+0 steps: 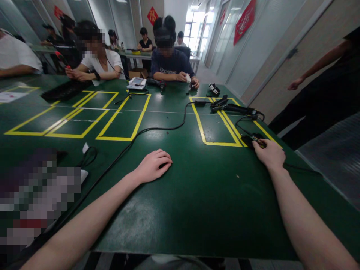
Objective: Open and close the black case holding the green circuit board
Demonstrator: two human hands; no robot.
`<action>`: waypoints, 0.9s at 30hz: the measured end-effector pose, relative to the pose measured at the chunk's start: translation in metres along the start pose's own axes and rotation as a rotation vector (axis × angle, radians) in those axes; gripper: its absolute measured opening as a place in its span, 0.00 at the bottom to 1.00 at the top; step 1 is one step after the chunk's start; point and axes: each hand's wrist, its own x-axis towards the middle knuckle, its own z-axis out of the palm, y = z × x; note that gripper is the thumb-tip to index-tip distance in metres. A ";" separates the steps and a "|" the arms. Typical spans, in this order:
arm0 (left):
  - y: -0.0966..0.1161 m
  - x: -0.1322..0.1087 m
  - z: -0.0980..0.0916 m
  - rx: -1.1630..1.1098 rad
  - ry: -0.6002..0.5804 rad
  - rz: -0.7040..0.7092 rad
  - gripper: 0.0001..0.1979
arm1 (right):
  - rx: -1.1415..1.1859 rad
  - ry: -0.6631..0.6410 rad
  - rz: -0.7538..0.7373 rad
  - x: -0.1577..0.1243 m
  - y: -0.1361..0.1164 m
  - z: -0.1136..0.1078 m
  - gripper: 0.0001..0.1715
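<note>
My left hand [154, 166] rests on the green table [191, 202], its fingers loosely curved with the thumb apart, and nothing shows in it. At the right, my right hand [268, 154] pinches a small dark part [262, 143] between thumb and fingers. The part's kind is unclear because the fingers cover some of it. A black piece [249, 140] lies on the table just left of that hand. Beyond it is a long black tool [236, 108] with a split, jaw-like end and a cord.
A black cable [157, 128] runs across the table. Yellow tape rectangles [222, 144] mark its surface. Across sit co-workers, one with a hand [194, 81] on a small object. A power drill [157, 83], a white device [137, 83] and a black tray [60, 91] lie on the far side.
</note>
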 end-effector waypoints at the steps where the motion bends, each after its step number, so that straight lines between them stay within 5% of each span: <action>1: 0.000 0.000 0.000 0.002 -0.001 0.001 0.11 | 0.000 -0.014 0.027 -0.001 -0.002 -0.001 0.25; 8: 0.001 0.001 -0.002 0.012 -0.017 -0.006 0.11 | 0.056 -0.068 -0.010 -0.008 -0.021 -0.002 0.23; 13: 0.000 0.001 0.000 0.003 -0.012 -0.023 0.11 | 0.207 -0.070 -0.287 -0.034 -0.070 0.004 0.22; 18: 0.005 0.001 -0.002 -0.039 0.009 -0.029 0.13 | 0.478 -0.176 -0.733 -0.103 -0.142 -0.006 0.16; 22: 0.010 0.000 -0.005 -0.075 0.034 0.027 0.20 | 0.634 -0.317 -1.123 -0.151 -0.174 -0.019 0.17; 27: 0.015 0.001 -0.004 -0.089 -0.108 0.069 0.24 | 0.691 -0.358 -1.170 -0.158 -0.177 -0.025 0.19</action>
